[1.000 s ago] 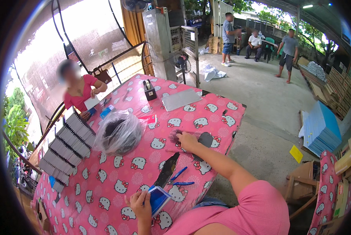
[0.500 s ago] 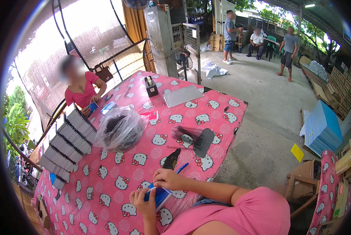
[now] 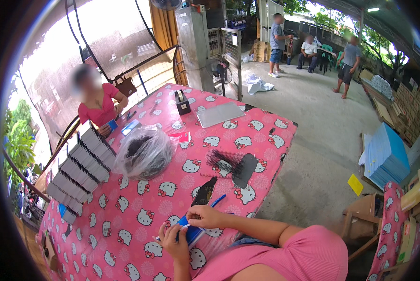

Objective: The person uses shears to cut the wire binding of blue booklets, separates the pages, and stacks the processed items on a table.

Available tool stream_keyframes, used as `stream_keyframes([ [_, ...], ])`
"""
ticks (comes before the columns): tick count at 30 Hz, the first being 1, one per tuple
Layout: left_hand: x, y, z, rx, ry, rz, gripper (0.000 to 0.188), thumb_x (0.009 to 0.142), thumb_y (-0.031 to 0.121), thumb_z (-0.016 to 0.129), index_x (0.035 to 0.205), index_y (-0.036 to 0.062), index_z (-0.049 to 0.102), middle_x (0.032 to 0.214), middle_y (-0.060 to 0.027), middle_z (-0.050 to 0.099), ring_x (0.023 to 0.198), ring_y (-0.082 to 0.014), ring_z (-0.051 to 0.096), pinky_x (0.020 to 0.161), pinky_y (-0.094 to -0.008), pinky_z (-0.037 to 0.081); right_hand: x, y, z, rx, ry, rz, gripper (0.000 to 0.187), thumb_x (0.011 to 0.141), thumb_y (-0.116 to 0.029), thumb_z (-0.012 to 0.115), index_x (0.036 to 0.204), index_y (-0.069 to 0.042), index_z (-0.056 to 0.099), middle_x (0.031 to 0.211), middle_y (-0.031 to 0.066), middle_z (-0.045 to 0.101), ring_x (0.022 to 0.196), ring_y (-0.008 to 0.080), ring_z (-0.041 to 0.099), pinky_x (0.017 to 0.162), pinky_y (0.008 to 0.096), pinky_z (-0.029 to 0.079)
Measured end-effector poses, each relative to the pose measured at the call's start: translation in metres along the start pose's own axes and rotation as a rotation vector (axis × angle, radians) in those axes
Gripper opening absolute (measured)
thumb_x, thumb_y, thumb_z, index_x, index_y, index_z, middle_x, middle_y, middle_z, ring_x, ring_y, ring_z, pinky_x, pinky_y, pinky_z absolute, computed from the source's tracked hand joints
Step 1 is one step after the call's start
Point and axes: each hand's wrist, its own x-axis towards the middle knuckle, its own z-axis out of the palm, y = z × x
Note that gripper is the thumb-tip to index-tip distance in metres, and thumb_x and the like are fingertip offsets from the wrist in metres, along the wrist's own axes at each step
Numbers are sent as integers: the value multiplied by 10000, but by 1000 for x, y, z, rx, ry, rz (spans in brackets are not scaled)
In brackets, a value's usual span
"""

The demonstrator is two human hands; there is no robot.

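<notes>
A worker's left hand (image 3: 176,241) and right hand (image 3: 205,217) grip a blue booklet (image 3: 195,236) at lower center, black coils (image 3: 232,164) lying near mid-frame.

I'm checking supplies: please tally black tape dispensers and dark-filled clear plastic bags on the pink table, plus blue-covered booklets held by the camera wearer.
Black tape dispenser: 1
Dark-filled clear plastic bag: 1
Held blue-covered booklet: 1
Total: 3

Blue booklet (image 3: 195,238): partly covered by the hands (image 3: 205,217).
Blue-handled tool (image 3: 218,200): mostly hidden.
Top fan (image 3: 167,4): cut off by upper edge.
Nearest co-worker's face (image 3: 87,82): blurred.
</notes>
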Motion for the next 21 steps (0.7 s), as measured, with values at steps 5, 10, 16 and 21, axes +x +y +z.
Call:
stream_keyframes([
  [5, 2, 8, 0, 47, 16, 12, 123, 695, 103, 713, 783, 35, 661, 793, -87, 652, 958, -286, 543, 882, -410, 377, 3, -5, -14, 4, 3, 39, 190, 767, -171, 614, 868, -10, 621, 763, 105, 610, 694, 193, 592, 625, 318, 459],
  [10, 4, 3, 2, 6, 61, 51, 148, 673, 101, 739, 777, 28, 664, 778, -93, 640, 875, -268, 543, 793, -375, 411, 4, 9, -18, 24, -117, -49, 162, 793, -137, 609, 876, 1, 630, 691, 81, 626, 611, 143, 589, 555, 300, 459],
  [16, 6, 1, 4, -29, 10, -19, 136, 704, 162, 737, 771, 68, 666, 803, -40, 648, 897, -244, 540, 915, -412, 325, 6, 3, -17, 295, -62, 277, 154, 828, -130, 588, 864, 11, 636, 664, 57, 646, 543, 111, 577, 491, 282, 446],
  [21, 6, 4, 1, -51, 20, 9, 129, 697, 128, 738, 766, 52, 660, 789, -57, 644, 864, -249, 546, 832, -372, 384, 5, 2, -22, -114, -182, -145, 158, 786, -130, 645, 893, -16, 619, 772, 92, 580, 725, 201, 577, 649, 330, 462],
])
